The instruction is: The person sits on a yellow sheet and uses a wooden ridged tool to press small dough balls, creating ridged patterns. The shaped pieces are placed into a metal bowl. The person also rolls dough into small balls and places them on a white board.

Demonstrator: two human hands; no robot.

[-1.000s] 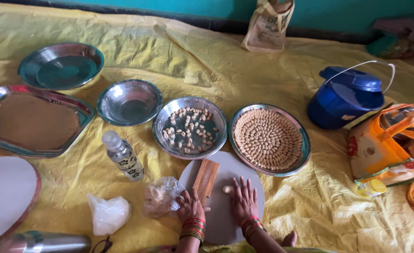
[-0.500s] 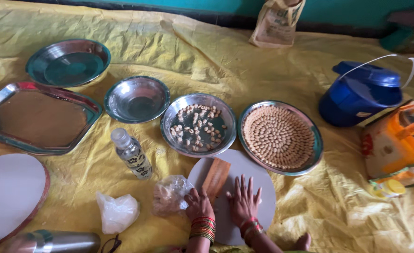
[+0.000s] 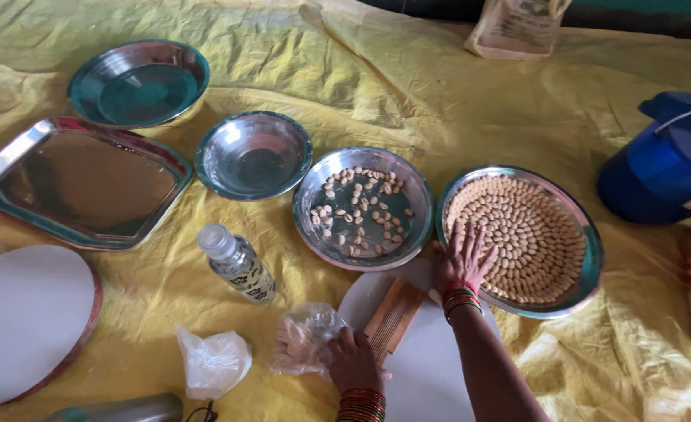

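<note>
My right hand (image 3: 462,262) reaches forward with fingers spread, its fingertips at the near left rim of a steel plate (image 3: 589,266) filled with small dough pieces laid in rings. My left hand (image 3: 353,359) rests at the near left edge of a round white board (image 3: 427,371), beside a ridged wooden block (image 3: 392,318) lying on that board and a clear plastic bag of dough (image 3: 305,338). Behind the board, a steel bowl (image 3: 416,195) holds scattered shaped dough pieces.
A yellow sheet (image 3: 361,86) covers the ground. On it lie an empty steel bowl (image 3: 253,154), a deeper steel dish (image 3: 138,83), a steel tray (image 3: 80,180), a small bottle (image 3: 238,263), a crumpled white bag (image 3: 213,361), a second round board (image 3: 25,324), a blue container (image 3: 666,164) and a paper bag (image 3: 517,27).
My right hand has left the white board and reached forward to the rim of the plate of arranged pieces. My left hand slid toward the plastic bag. The view moved closer.
</note>
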